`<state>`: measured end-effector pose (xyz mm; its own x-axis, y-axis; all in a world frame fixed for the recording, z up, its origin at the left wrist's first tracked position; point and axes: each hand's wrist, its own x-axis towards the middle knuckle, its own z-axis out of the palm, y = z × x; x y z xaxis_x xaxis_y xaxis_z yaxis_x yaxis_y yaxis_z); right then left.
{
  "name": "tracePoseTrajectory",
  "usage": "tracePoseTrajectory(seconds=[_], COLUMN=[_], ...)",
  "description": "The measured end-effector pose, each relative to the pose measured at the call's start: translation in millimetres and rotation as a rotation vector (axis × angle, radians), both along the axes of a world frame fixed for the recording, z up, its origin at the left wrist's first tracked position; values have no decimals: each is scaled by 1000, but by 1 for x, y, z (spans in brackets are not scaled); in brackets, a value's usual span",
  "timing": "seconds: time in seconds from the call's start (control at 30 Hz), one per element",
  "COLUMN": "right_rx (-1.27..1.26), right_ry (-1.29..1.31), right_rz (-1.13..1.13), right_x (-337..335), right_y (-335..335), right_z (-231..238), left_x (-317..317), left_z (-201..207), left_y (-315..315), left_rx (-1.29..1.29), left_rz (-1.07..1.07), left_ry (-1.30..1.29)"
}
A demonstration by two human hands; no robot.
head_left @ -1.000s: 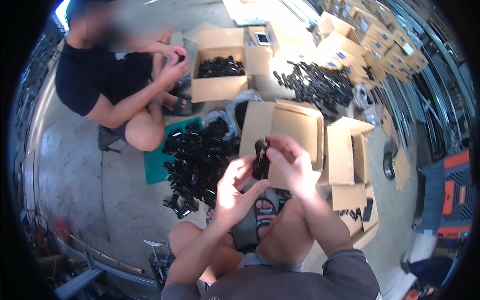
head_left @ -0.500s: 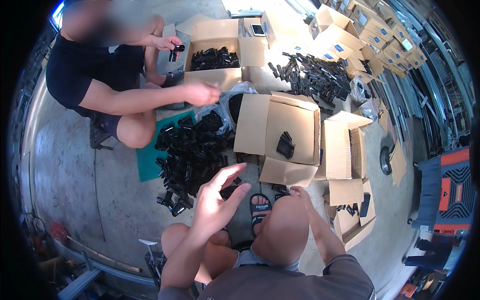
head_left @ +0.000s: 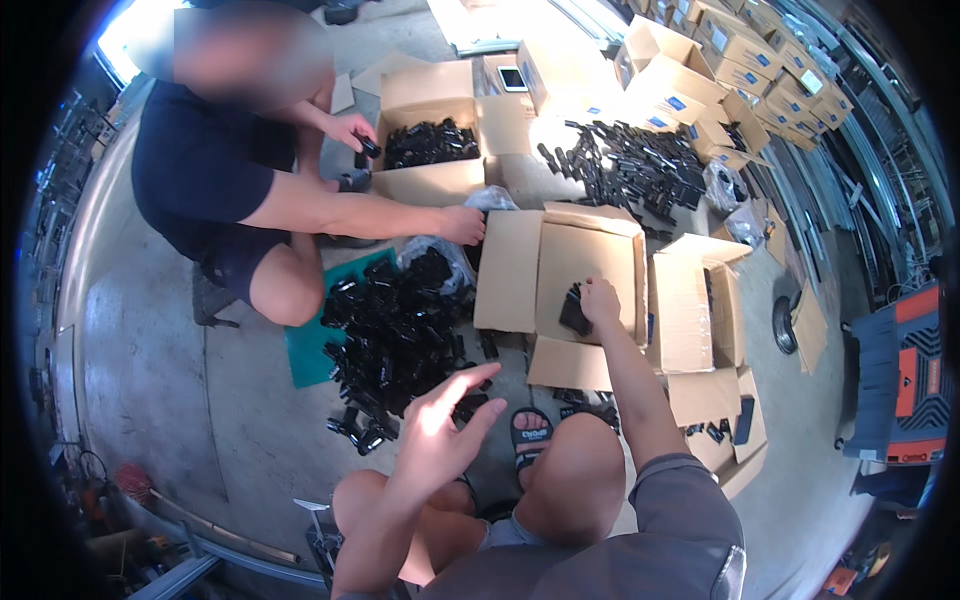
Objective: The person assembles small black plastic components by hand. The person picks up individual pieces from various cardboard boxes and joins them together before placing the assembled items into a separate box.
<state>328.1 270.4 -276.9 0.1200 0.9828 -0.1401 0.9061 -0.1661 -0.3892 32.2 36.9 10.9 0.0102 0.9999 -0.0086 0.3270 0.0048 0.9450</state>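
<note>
My right hand (head_left: 600, 298) reaches forward into an open cardboard box (head_left: 585, 255) and rests on a small black part (head_left: 574, 310) lying on the box's bottom. My left hand (head_left: 440, 425) hovers above my knee with fingers spread and nothing in it, close to a heap of black parts (head_left: 395, 330) on the floor. Whether the right fingers grip the part or only touch it is unclear.
A seated co-worker (head_left: 215, 190) across from me reaches one hand (head_left: 462, 224) to the box flap and holds a black part at another filled box (head_left: 430, 145). More cardboard boxes (head_left: 700, 300) stand right and behind. A further pile of black parts (head_left: 635, 165) lies beyond.
Both my hands held a black part together in front of me. My right hand has since carried it forward into the box, and my left hand has come away with nothing in it.
</note>
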Motion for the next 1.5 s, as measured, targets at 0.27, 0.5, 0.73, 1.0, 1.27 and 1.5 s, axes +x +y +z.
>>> tracePoseTrajectory(seconds=[0.27, 0.5, 0.73, 1.0, 1.27, 1.5], right_rx=[-435, -468, -312, -89, -7, 497], right_ry=[-184, 17, 126, 683, 517, 509], right_rz=[137, 154, 134, 433, 1195, 867], right_x=[-27, -4, 34, -44, -120, -134], right_y=[36, 38, 37, -29, -124, -147], right_z=[4, -13, -10, 157, 313, 345], left_x=[-11, -7, -7, -7, -13, -24], left_z=[7, 12, 8, -9, 11, 10], left_y=[2, 3, 8, 5, 7, -5], left_rx=[-67, -25, 13, -140, -653, -345], left_rz=[33, -7, -14, 116, -49, -117], left_ry=[94, 126, 117, -271, -804, -1199])
